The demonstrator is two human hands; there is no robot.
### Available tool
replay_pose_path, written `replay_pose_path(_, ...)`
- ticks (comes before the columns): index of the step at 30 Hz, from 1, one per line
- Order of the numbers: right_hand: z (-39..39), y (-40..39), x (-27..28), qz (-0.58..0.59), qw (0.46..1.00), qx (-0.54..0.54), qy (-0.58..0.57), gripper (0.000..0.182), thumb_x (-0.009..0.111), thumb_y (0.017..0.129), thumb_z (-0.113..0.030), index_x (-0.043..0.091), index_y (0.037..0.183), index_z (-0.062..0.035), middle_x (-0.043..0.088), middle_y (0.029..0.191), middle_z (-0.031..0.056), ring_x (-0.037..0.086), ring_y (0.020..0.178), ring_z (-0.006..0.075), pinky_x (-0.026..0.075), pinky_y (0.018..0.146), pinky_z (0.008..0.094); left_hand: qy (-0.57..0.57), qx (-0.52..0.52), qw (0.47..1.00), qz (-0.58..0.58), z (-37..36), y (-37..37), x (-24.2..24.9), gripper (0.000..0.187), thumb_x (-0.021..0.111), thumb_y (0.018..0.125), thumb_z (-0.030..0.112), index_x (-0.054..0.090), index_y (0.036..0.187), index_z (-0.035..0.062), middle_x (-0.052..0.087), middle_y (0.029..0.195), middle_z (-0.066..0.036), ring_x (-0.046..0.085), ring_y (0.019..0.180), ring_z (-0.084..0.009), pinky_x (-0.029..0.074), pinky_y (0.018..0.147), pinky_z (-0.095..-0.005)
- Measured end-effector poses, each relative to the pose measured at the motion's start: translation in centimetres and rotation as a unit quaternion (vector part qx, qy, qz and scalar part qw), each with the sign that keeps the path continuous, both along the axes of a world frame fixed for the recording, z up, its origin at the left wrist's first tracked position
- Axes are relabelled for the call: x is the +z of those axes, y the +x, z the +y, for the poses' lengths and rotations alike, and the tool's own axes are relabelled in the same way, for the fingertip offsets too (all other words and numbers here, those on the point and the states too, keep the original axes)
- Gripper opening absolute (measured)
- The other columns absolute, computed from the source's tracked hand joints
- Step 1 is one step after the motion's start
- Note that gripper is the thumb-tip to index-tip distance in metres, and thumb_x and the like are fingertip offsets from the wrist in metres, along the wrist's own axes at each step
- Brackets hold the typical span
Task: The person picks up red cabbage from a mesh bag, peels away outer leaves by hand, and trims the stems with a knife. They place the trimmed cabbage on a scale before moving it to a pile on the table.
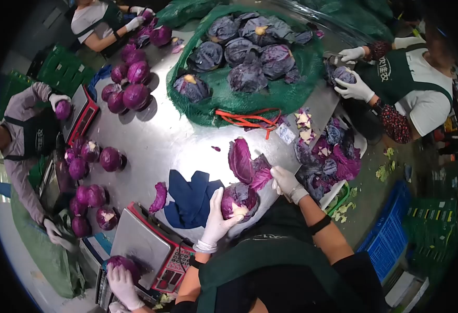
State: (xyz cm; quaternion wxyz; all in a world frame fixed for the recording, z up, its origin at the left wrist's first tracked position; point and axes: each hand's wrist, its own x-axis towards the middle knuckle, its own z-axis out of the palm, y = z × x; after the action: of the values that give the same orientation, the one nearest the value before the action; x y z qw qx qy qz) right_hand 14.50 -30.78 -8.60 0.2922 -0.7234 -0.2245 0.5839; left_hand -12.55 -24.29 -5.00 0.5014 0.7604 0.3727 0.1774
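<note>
A red cabbage (239, 201) with its pale cut stem facing me sits at the table's near edge. My left hand (217, 219), in a white glove, is wrapped round its left side. My right hand (285, 183), also gloved, has its fingers pressed together at the edge of a loose purple leaf (261, 175) just above the cabbage. Another large leaf (240, 160) stands beside that one. A dark blue cloth (190, 198) lies left of the cabbage.
Beyond is a green net bag (187, 107) of dark cabbages. A leaf-filled bin (363, 143) stands right. Peeled cabbages (136, 96) and red scales (174, 271) are left. Co-workers' hands (358, 87) hold cabbages around the table; one gloved hand (123, 286) is near my left arm.
</note>
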Motion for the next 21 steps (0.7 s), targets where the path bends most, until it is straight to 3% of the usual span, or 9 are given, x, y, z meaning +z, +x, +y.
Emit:
replay_pose_path(3, -0.7, -3.8, 3.9, -0.095, 0.971, -0.028, 0.217, 0.051, 0.052, 0.091, -0.030, 0.038, 0.135, -0.0070, 0.055, 0.121, 0.0236, 0.065, 0.082, 0.0305, 0.052, 0.075, 0.0403, -0.014, 0.021, 0.999, 0.024, -1.1, 0.4, 0.5, 0.101, 0.079, 0.068, 0.034, 0.020, 0.143, 0.0006, 0.025, 0.140, -0.028, 0.030, 0.131, -0.0388, 0.029, 0.108, -0.0399)
replay_pose_path(5, -1.0, -6.4, 4.3, -0.219, 0.889, 0.127, 0.383, 0.070, 0.057, 0.087, -0.035, 0.027, 0.143, -0.0067, 0.044, 0.133, 0.0269, 0.063, 0.096, 0.0349, 0.047, 0.088, 0.0382, -0.003, 0.032, 0.999, 0.033, -1.4, 1.1, 1.0, 0.102, 0.079, 0.068, 0.036, 0.019, 0.143, 0.0013, 0.024, 0.141, -0.027, 0.030, 0.131, -0.0390, 0.030, 0.107, -0.0400)
replay_pose_path(7, -1.7, -8.2, 4.9, -0.411, 0.831, 0.158, 0.340, 0.046, 0.063, 0.082, -0.035, 0.056, 0.120, -0.0098, 0.059, 0.109, 0.0196, 0.063, 0.081, 0.0317, 0.049, 0.077, 0.0391, 0.021, -0.004, 0.997, 0.074, -1.3, 1.6, 1.4, 0.104, 0.078, 0.068, 0.037, 0.017, 0.145, 0.0048, 0.023, 0.142, -0.027, 0.030, 0.131, -0.0401, 0.034, 0.104, -0.0402)
replay_pose_path(9, -0.3, -6.0, 4.6, -0.456, 0.804, 0.161, 0.347, 0.021, 0.062, 0.082, -0.031, 0.062, 0.090, -0.0115, 0.061, 0.084, 0.0110, 0.060, 0.067, 0.0293, 0.047, 0.060, 0.0415, 0.006, -0.045, 0.997, 0.059, -0.5, 0.8, 1.6, 0.107, 0.079, 0.064, 0.041, 0.018, 0.145, 0.0079, 0.016, 0.147, -0.027, 0.026, 0.134, -0.0401, 0.034, 0.104, -0.0412)
replay_pose_path(10, 0.3, -5.5, 3.7, -0.392, 0.837, 0.089, 0.371, 0.018, 0.061, 0.082, -0.026, 0.057, 0.077, -0.0101, 0.056, 0.071, 0.0090, 0.057, 0.064, 0.0313, 0.044, 0.056, 0.0409, 0.016, -0.083, 0.995, 0.056, -0.1, 0.4, 1.6, 0.108, 0.080, 0.063, 0.041, 0.018, 0.145, 0.0079, 0.016, 0.147, -0.027, 0.025, 0.135, -0.0406, 0.033, 0.105, -0.0422)
replay_pose_path(14, 1.0, -0.3, 0.6, -0.333, 0.911, 0.074, 0.232, 0.023, 0.067, 0.078, -0.025, 0.060, 0.087, -0.0045, 0.060, 0.078, 0.0138, 0.060, 0.066, 0.0293, 0.047, 0.060, 0.0363, 0.074, -0.231, 0.966, 0.088, 1.1, -2.3, 1.2, 0.105, 0.081, 0.062, 0.041, 0.024, 0.143, 0.0065, 0.018, 0.146, -0.028, 0.023, 0.135, -0.0431, 0.029, 0.107, -0.0459)
replay_pose_path(17, 1.1, -1.9, 5.3, -0.219, 0.949, 0.053, 0.220, 0.045, 0.068, 0.079, -0.028, 0.058, 0.117, -0.0058, 0.065, 0.095, 0.0167, 0.063, 0.086, 0.0299, 0.050, 0.077, 0.0339, 0.045, -0.121, 0.988, 0.087, -0.6, -2.0, 4.1, 0.102, 0.083, 0.058, 0.044, 0.031, 0.136, 0.0033, 0.020, 0.145, -0.029, 0.024, 0.134, -0.0447, 0.030, 0.106, -0.0480)
replay_pose_path(19, 1.3, -5.6, 6.5, -0.101, 0.944, 0.080, 0.303, 0.046, 0.063, 0.082, -0.035, 0.058, 0.118, -0.0063, 0.064, 0.102, 0.0186, 0.063, 0.092, 0.0316, 0.049, 0.083, 0.0347, 0.110, -0.025, 0.984, 0.141, -2.8, 0.2, 4.3, 0.101, 0.084, 0.054, 0.048, 0.036, 0.129, 0.0007, 0.029, 0.138, -0.027, 0.035, 0.126, -0.0445, 0.035, 0.101, -0.0484)
replay_pose_path(21, 2.1, -7.6, 4.4, -0.205, 0.924, 0.216, 0.242, 0.047, 0.056, 0.086, -0.043, 0.058, 0.116, -0.0058, 0.063, 0.103, 0.0187, 0.061, 0.095, 0.0331, 0.048, 0.085, 0.0379, 0.118, -0.034, 0.980, 0.159, -2.9, 1.0, 4.2, 0.103, 0.085, 0.055, 0.043, 0.034, 0.133, 0.0005, 0.031, 0.137, -0.026, 0.037, 0.125, -0.0410, 0.037, 0.102, -0.0442)
